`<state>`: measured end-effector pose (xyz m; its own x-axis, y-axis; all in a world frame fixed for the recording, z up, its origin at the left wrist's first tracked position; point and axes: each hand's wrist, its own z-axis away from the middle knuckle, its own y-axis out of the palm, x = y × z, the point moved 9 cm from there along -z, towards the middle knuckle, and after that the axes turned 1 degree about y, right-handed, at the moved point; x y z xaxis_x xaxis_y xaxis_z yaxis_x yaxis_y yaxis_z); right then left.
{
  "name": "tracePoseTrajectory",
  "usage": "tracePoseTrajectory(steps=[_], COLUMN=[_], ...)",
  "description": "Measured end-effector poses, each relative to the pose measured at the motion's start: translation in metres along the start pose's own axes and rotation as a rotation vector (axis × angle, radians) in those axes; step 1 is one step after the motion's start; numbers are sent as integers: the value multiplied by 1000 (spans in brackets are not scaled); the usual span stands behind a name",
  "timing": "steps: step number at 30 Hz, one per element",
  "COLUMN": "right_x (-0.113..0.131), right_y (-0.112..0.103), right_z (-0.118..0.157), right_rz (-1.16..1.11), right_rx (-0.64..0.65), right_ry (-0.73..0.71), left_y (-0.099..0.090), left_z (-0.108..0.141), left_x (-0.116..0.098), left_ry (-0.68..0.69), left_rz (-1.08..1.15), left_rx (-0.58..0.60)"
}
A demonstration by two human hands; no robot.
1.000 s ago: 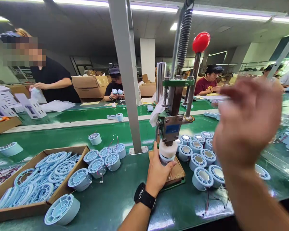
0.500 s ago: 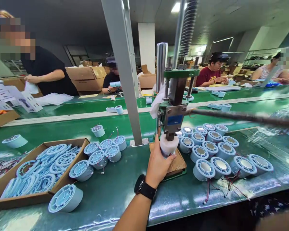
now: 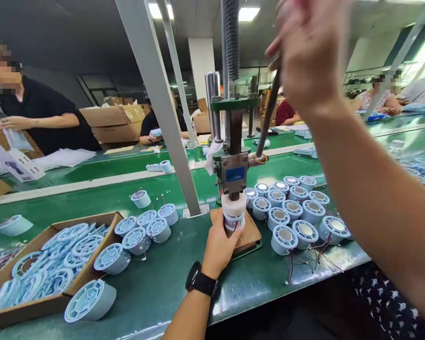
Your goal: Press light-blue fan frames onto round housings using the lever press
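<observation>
A hand press point(image 3: 234, 174) stands on the green bench, with a white round pad point(image 3: 234, 205) at the lower end of its ram. Beneath the pad, my left hand point(image 3: 220, 245) is closed around a light-blue round housing point(image 3: 230, 222) on the cardboard-covered base point(image 3: 250, 231). My right hand point(image 3: 310, 61), blurred and high in the view, grips the upper end of the steel press lever point(image 3: 269, 111), which points steeply up. To the press's right stand several light-blue round housings point(image 3: 292, 210) with metal discs and thin wires.
At left, a cardboard box point(image 3: 62, 302) holds many light-blue rings point(image 3: 62, 255). Several spoked round housings point(image 3: 136, 240) stand beside it. A grey post point(image 3: 163, 104) rises behind the bench. Across the green conveyor point(image 3: 102, 189) other people sit or stand among cartons point(image 3: 108, 125).
The lever has swung from lying out to the right up to a steep angle. My right hand has come into view on it. My left hand stays at the press; the view has shifted right.
</observation>
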<state>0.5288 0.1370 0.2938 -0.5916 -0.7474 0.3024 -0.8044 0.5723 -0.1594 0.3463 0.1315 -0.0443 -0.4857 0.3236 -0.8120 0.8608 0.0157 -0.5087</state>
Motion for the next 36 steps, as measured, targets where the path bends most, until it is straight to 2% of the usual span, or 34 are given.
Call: tracePoseTrajectory(steps=[2,3,5,7,8,10,11,13,15,17,20,22,24,27,29,31,33,34,36], right_x=[-3,-2,0,-9,-15,-26,-30,-35,-40,-43,-43,-44,-44,-45,-46,-48,-50,-50,-49], right_y=[13,16,14,17,28,64,82,108,118,121,121,121,123,124,123,122,119,117,112], right_z=[0,13,70,154,198,272,301,334,342,339,336,339,342,344,344,345,348,349,350], right_rz=[12,-10,-102,-193,-203,-180,-171,-166,-159,-133,-90,-76,-75,-89,-104,-123,-146,-151,-141], right_rx=[24,6,-113,-228,-207,-27,63,172,181,174,169,167,175,190,184,154,107,82,37], right_ry=[70,76,74,193,292,480,555,658,701,700,663,649,649,667,701,759,812,829,840], left_y=[-5,-10,-31,-75,-107,-179,-210,-255,-276,-276,-255,-240,-234,-243,-257,-262,-246,-230,-185], left_z=[17,27,43,43,34,3,-18,-61,-93,-108,-110,-111,-116,-131,-135,-125,-96,-75,-29], left_x=[-4,-7,-13,-17,-18,-13,-6,15,41,64,86,93,92,74,50,20,-6,-14,-19], left_ry=[22,38,71,78,62,-19,-66,-144,-197,-224,-237,-243,-261,-307,-316,-282,-221,-192,-167], left_rz=[-47,-88,-214,-413,-533,-811,-878,-963,-1025,-1070,-1111,-1128,-1142,-1175,-1206,-1227,-1221,-1208,-1178], left_rx=[21,53,132,128,78,-73,-108,-88,-10,79,180,219,238,206,128,52,68,115,253])
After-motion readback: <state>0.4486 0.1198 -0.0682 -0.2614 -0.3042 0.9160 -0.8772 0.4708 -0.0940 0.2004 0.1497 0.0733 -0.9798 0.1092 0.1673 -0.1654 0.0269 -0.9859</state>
